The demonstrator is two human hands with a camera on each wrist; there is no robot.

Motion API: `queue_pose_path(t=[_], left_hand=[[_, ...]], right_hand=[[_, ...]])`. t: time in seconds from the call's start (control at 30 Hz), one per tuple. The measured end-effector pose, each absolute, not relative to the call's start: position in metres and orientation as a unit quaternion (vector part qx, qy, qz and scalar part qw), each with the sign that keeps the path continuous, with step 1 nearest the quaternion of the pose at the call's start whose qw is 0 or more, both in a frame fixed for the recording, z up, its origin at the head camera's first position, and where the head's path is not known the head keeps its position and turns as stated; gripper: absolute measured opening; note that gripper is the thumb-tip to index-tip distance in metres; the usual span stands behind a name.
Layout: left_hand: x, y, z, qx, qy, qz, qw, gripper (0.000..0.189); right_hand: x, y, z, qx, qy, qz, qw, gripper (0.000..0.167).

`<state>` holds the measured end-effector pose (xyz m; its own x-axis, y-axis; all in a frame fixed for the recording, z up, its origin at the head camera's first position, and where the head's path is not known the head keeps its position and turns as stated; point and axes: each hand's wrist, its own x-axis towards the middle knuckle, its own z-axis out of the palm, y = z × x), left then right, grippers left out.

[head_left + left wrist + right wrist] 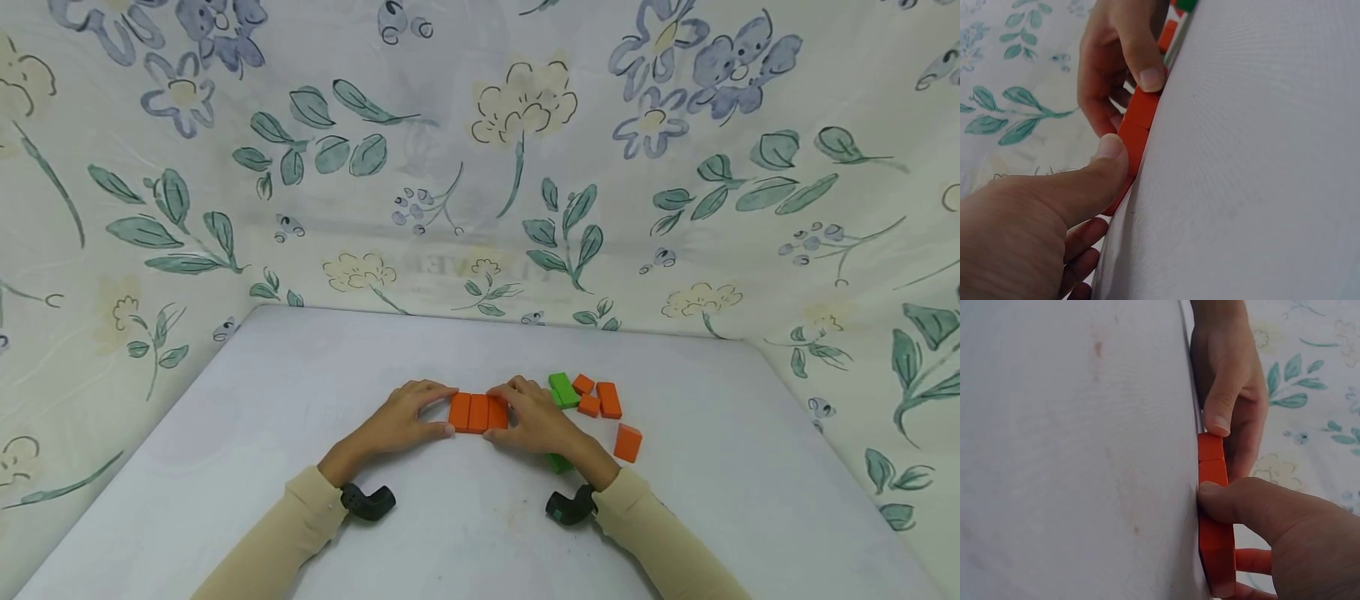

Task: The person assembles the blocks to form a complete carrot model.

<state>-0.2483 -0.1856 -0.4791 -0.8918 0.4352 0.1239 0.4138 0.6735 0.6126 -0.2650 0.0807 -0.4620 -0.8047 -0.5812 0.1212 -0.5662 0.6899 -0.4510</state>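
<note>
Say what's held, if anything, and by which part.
Three orange blocks in a row: left hand pinches the left end, right hand the right, across near and far edges.

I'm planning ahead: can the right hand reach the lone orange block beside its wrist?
Probably yes: nothing covers the lone orange block, though the right hand must first release the orange row.

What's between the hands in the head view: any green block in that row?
No, three orange blocks form that row between the left hand and right hand, and the green blocks lie farther right.
</note>
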Motion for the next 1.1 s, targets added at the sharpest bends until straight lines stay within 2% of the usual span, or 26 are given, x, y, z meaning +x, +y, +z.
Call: queue_pose_path(t=[0.4, 0.77, 0.9, 1.1], left_hand=[[-0.248, -0.185, -0.479, 0.226, 0.917, 0.327, 0.017, 0.063], [-0.248, -0.184, -0.479, 0.230, 0.915, 0.330, 0.023, 0.069], [-0.247, -0.184, -0.476, 0.219, 0.914, 0.339, 0.036, 0.071], [-0.247, -0.187, -0.474, 0.218, 0.910, 0.350, 0.039, 0.066]], right_hand=[[-0.265, 0.079, -0.461, -0.302, 0.927, -0.222, 0.027, 0.060], [-0.259, 0.087, -0.447, -0.309, 0.926, -0.206, 0.070, 0.076], [-0.253, 0.101, -0.431, -0.312, 0.916, -0.240, 0.071, 0.066], [-0.241, 0.131, -0.414, -0.320, 0.909, -0.263, 0.038, 0.043]])
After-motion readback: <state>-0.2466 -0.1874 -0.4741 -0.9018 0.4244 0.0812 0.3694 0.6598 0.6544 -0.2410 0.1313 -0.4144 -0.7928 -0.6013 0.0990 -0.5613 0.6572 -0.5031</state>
